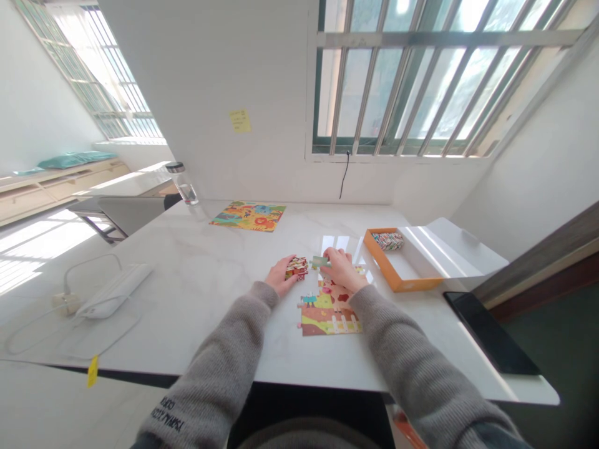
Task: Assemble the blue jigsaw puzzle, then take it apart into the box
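A partly joined puzzle (pixel 322 321) lies on the white table, with a brown and green scene and a white fence. Over its upper part, my right hand (pixel 340 269) is closed on a pale green puzzle piece (pixel 320 262). To the left, my left hand (pixel 281 276) has its fingers wrapped round a small stack of red and cream puzzle pieces (pixel 296 268). My right hand and forearm hide part of the puzzle's right side.
An orange-rimmed box (pixel 388 269) with more pieces stands at the right, near a black tablet (pixel 491 333). A colourful picture sheet (pixel 250 216) lies at the back, beside a glass bottle (pixel 184 184). A power strip (pixel 115 291) with cables is at the left.
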A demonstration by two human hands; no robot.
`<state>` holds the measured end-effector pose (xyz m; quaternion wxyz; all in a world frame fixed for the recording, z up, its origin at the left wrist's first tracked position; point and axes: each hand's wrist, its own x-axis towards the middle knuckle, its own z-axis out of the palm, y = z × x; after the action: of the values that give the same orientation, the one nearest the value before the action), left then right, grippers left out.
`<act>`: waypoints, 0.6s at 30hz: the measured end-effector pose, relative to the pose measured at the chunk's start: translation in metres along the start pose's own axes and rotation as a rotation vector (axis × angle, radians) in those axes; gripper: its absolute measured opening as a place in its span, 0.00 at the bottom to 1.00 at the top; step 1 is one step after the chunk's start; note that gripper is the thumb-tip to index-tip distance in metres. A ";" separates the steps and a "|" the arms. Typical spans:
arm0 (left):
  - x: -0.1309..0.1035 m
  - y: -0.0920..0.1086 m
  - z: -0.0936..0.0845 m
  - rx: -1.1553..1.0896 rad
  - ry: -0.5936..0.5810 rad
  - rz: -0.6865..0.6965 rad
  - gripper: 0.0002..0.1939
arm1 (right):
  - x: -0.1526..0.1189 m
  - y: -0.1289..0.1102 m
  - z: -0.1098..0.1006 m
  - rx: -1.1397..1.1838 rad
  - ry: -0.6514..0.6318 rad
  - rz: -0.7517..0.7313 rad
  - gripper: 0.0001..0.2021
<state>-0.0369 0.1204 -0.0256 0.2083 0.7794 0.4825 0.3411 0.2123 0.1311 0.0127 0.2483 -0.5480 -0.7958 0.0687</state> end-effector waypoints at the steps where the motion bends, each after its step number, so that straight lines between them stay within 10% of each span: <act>1: 0.000 0.000 0.000 0.010 0.001 -0.003 0.33 | 0.000 -0.001 -0.001 0.100 -0.004 0.007 0.07; 9: 0.000 0.001 0.002 0.095 -0.029 -0.028 0.35 | -0.009 -0.017 -0.020 0.737 -0.107 0.130 0.12; 18: -0.003 0.010 -0.005 0.127 -0.074 0.001 0.41 | -0.011 -0.036 -0.015 0.408 -0.076 -0.178 0.11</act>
<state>-0.0352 0.1132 -0.0172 0.1761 0.8034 0.4947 0.2809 0.1925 0.1044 0.0353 0.3289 -0.4112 -0.8193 0.2267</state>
